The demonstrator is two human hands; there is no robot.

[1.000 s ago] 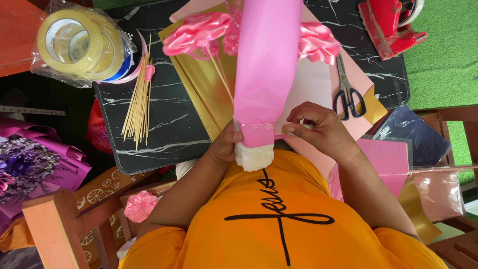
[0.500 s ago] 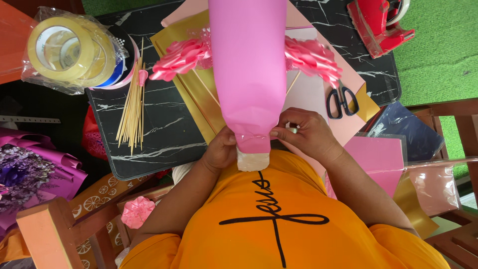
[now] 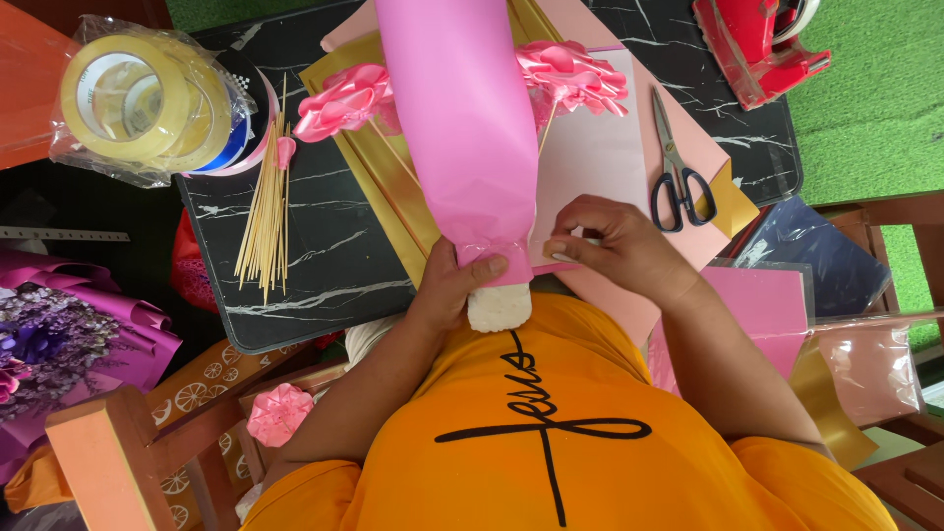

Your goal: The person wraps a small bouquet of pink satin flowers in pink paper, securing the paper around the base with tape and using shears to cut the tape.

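A: Left hand (image 3: 447,290): grip clamped round the gathered lower end of the pink paper roll (image 3: 462,128), thumb laid across the crumpled neck. Directly beneath the fingers, a white foam block (image 3: 499,307), poking out of the paper against the orange shirt (image 3: 551,433).

B: Right hand (image 3: 619,241)?

A: Fingertips pinched together on a small pale strip, likely tape, just beside the neck of the roll. Close to the left hand, barely apart from it, at the same height.

B: Long axis of the roll?

A: Ran from the clamped neck straight away from the body, out over the black marbled worktop (image 3: 324,265), widening toward the far end. Top cut off by the frame edge.

B: Surroundings, outward?

A: Pink ribbon flowers (image 3: 344,98) on sticks either side of the roll, over gold sheets (image 3: 393,187). Bundle of wooden skewers (image 3: 265,211) off to the left-hand side; scissors (image 3: 677,167) to the right-hand side, well clear of the pinching hand. Bagged tape rolls (image 3: 143,98) at the far corner.
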